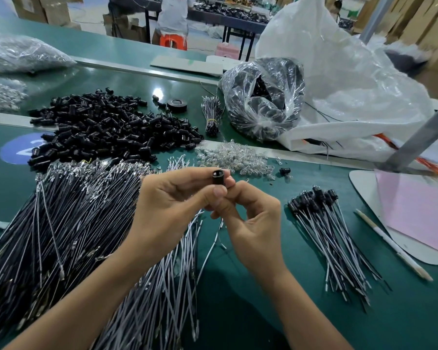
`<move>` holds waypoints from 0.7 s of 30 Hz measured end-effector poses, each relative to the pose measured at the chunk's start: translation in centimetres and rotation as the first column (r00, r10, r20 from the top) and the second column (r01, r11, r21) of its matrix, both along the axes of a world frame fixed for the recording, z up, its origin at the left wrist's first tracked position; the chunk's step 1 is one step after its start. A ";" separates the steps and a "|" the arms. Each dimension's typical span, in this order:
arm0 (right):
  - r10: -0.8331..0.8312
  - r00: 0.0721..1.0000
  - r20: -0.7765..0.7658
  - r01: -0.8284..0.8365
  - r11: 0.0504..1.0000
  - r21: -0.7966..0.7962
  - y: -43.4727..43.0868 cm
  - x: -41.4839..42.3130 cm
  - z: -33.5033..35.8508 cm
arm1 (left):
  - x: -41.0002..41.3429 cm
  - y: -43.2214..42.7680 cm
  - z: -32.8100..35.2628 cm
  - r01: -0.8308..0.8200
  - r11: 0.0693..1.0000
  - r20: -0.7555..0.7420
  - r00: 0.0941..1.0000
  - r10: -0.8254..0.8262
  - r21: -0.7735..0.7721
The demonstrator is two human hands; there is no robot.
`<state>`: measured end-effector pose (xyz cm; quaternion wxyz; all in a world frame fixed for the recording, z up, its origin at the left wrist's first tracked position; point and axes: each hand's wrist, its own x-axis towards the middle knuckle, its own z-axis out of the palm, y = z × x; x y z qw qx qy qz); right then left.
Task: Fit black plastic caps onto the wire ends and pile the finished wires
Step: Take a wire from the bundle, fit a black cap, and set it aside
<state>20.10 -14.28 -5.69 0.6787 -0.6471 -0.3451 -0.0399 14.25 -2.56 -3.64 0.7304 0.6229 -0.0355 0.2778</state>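
Note:
My left hand (172, 200) pinches a black plastic cap (216, 176) between thumb and fingers, its open end tilted up. My right hand (250, 215) meets it from below, fingers curled on the cap's lower end and on a thin wire (210, 248) that trails down to the table. A big heap of loose black caps (106, 125) lies at the back left. Uncapped black and white wires (61, 223) spread across the left and under my forearms. A pile of capped wires (331, 233) lies to the right.
Small clear bulbs (235, 157) are heaped behind my hands, with a lone cap (285, 171) beside them. A clear bag of black parts (263, 97), a large white bag (339, 79), a tied wire bundle (212, 114), a wooden stick (392, 246) and pink paper (420, 210) sit on the green table (238, 286).

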 end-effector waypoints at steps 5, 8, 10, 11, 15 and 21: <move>0.017 1.000 -0.004 -0.017 1.000 0.013 -0.2 0.3 0.4 | 0.2 -0.2 -0.4 0.045 0.998 -0.111 0.993 -0.039 0.049; 0.025 1.000 -0.004 -0.025 1.000 0.014 0.0 0.1 0.3 | 0.0 -0.2 -0.1 -0.010 0.999 -0.063 0.998 0.008 -0.033; 0.034 0.999 -0.023 -0.033 0.999 0.033 0.1 0.0 0.4 | -0.1 -0.3 0.1 -0.035 0.998 -0.048 0.998 0.033 -0.046; 0.042 0.999 -0.027 -0.041 0.998 0.045 0.1 0.0 0.4 | -0.1 -0.3 0.3 -0.039 0.998 -0.045 0.998 0.037 -0.043; 0.063 0.998 -0.024 -0.061 0.996 0.061 0.2 0.1 0.8 | -0.3 -0.4 0.7 -0.040 0.999 -0.028 0.999 0.040 -0.006; 0.089 0.996 -0.029 -0.087 0.995 0.051 0.5 0.0 0.4 | -0.7 0.3 1.3 -0.060 0.997 -0.048 0.997 0.062 0.041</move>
